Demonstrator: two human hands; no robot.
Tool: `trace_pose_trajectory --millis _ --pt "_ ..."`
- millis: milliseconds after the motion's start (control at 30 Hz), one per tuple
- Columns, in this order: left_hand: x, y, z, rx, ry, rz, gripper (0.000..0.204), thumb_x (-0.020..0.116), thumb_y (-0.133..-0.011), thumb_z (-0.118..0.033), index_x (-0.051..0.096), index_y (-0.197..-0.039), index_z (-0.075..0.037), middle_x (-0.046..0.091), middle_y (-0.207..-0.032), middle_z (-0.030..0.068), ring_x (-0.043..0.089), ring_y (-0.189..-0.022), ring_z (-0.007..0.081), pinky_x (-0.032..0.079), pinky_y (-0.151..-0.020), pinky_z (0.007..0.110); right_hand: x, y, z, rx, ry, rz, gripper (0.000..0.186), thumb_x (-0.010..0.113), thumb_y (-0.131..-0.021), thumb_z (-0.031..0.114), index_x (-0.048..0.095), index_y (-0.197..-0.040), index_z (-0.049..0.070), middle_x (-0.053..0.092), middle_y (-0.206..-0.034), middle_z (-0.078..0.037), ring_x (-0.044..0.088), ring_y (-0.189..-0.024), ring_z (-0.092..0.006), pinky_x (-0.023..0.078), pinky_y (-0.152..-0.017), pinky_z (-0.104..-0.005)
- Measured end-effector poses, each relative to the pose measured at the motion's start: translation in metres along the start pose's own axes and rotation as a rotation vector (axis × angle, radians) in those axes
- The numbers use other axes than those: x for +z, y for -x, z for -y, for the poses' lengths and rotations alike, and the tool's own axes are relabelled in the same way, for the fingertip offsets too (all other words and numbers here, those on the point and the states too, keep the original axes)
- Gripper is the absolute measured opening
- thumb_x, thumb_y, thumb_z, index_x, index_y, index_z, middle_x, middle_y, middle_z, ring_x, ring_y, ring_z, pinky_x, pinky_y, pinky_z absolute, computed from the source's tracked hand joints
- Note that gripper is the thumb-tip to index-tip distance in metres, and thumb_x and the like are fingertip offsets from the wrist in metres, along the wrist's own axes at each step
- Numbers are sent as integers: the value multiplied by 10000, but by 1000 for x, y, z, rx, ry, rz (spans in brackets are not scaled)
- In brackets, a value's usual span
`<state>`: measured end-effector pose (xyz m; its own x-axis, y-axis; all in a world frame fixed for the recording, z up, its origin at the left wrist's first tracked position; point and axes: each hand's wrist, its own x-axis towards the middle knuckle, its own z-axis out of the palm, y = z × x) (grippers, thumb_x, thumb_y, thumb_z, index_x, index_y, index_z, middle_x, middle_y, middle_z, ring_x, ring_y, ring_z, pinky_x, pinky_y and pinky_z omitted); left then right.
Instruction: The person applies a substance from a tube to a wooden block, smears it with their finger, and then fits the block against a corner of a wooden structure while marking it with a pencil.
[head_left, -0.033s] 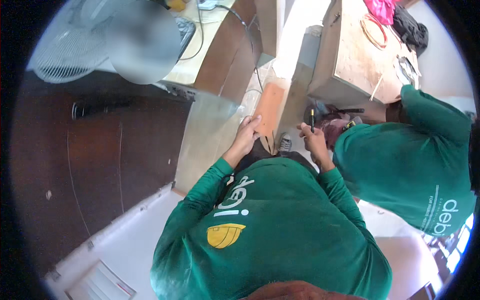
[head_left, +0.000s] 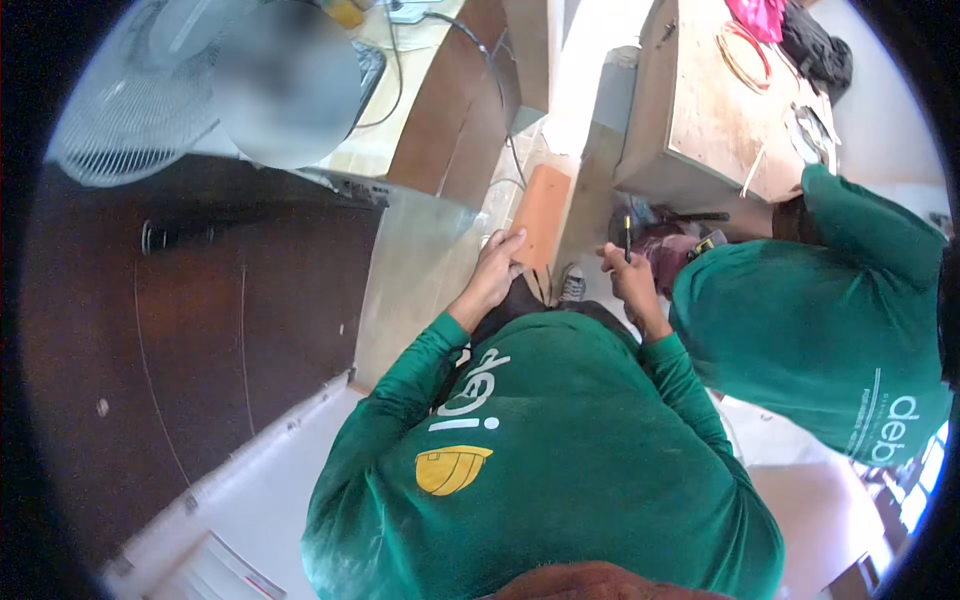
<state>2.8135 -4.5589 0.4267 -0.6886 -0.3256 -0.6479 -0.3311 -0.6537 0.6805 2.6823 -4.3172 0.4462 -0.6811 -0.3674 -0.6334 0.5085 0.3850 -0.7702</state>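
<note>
My left hand [head_left: 492, 274] grips the near end of a flat orange-brown board [head_left: 542, 215], thumb on top and fingers beneath. The board is a narrow rectangle with a few small dark spots, and it points away from me. To its right, my right hand [head_left: 634, 284] is closed around a slim black pen [head_left: 628, 238] that stands up with a yellowish tip. Pen and board are apart. Below the board's near end, a dark sneaker [head_left: 573, 283] with a white toe shows on the floor.
A co-worker in a green shirt [head_left: 800, 330] bends close at my right, beside a wooden cabinet [head_left: 690, 125] bearing coiled cable [head_left: 742, 58] and a black bag [head_left: 815, 50]. A fan [head_left: 125, 125] stands far left by a worktop [head_left: 372, 145]. Dark panels [head_left: 190, 330] lie left.
The view has shifted slightly. Both hands keep their hold, and the board and pen stay almost in the same place.
</note>
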Motion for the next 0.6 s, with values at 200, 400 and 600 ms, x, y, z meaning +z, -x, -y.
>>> trace_pose_trajectory --millis 200,400,600 --pt "-25 -73 -33 -104 -218 136 308 723 -1021 -326 594 -1181 -97 673 -1134 40 650 -978 147 538 -783 327 20 -29 32 -24 -134 -216 478 575 -1099 457 781 -1142 28 505 -683 73 415 -550 -49 308 -496 -263" --pt "-61 -134 -22 -180 -263 154 348 762 -1001 -272 586 -1207 -54 677 -1123 60 654 -983 137 558 -813 346 41 -115 27 11 -181 -333 403 592 -1098 413 753 -1140 46 508 -729 89 358 -522 -22 260 -460 -232" --pt "-63 -216 12 -25 -548 -6 344 764 -956 -160 583 -1201 1 680 -1092 90 653 -955 172 545 -876 336 71 -265 -29 168 -225 -317 435 613 -1082 412 786 -1069 13 491 -660 65 406 -510 -57 306 -474 -255"
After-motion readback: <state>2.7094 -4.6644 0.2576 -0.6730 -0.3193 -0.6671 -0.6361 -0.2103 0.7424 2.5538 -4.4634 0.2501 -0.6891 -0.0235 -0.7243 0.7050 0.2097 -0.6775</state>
